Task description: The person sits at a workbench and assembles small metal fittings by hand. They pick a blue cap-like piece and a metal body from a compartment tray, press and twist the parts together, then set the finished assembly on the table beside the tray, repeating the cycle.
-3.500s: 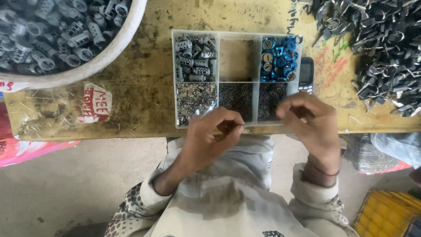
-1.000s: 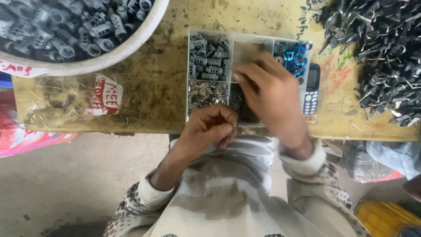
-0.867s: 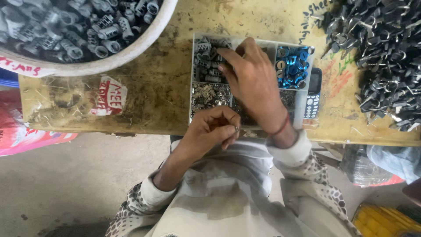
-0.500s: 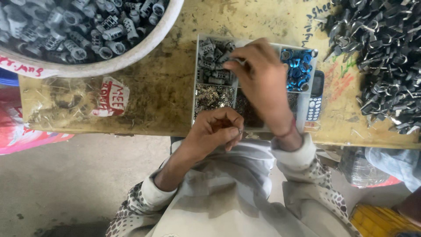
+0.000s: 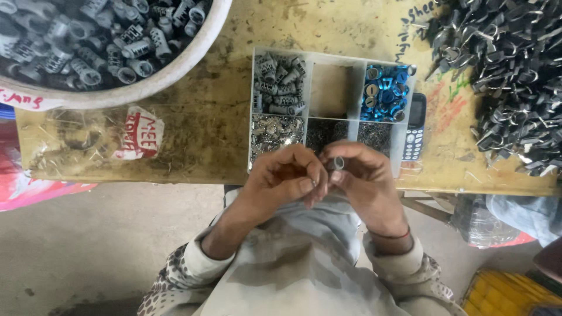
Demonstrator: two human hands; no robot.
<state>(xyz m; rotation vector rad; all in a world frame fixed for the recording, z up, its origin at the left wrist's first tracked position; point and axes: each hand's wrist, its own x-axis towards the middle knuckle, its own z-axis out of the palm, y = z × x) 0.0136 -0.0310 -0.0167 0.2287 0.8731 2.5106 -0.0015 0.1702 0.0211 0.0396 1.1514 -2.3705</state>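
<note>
- Right hand (image 5: 366,181) pinches a small grey metal cylinder (image 5: 338,162) at its fingertips, at 6 o'clock of the divided tray (image 5: 336,54).
- Left hand (image 5: 287,181) is curled, fingertips meeting the cylinder; perhaps holding something tiny.
- A phone (image 5: 414,126) lies on the counter (image 5: 199,123) at the tray's 3 o'clock.

Worn yellow bench (image 5: 205,126), compartment tray (image 5: 332,88), bowl (image 5: 175,67), phone (image 5: 414,126)

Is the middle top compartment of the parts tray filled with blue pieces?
No, the middle top compartment looks empty; the blue pieces fill the compartment to its right.
</note>
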